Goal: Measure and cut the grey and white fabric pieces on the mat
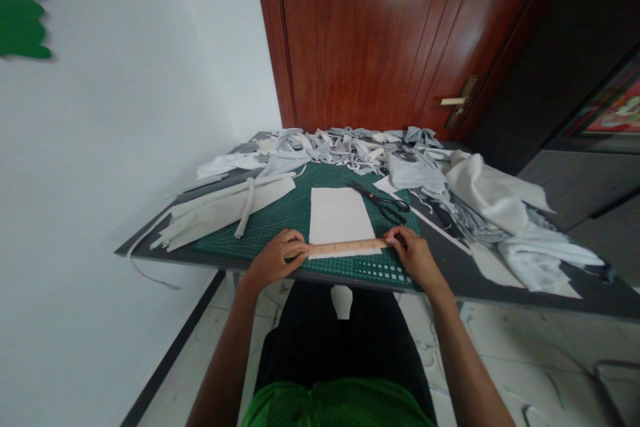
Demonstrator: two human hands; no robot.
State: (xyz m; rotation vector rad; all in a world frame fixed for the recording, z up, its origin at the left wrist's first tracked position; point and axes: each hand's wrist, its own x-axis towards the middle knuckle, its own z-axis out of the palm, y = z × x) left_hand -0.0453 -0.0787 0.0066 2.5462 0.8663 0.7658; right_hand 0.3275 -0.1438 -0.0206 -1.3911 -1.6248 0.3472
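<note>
A wooden ruler (345, 247) lies across the lower end of a white rectangular piece of fabric (341, 213) on the green cutting mat (280, 220). Its left end is pinched in my left hand (281, 255), fingers closed over the wood. At the opposite end, my right hand (411, 252) grips the ruler between thumb and fingers. Black-handled scissors (383, 201) rest just beyond my right hand, overlapping the fabric's upper right edge. Part of each ruler end is hidden by my fingers.
Long pale fabric strips (230, 210) lie on the left of the dark table (450, 260). A heap of grey and white scraps (345, 147) runs along the back. Folded cloth (490, 197) is piled on the right. A wooden door (360, 40) stands behind.
</note>
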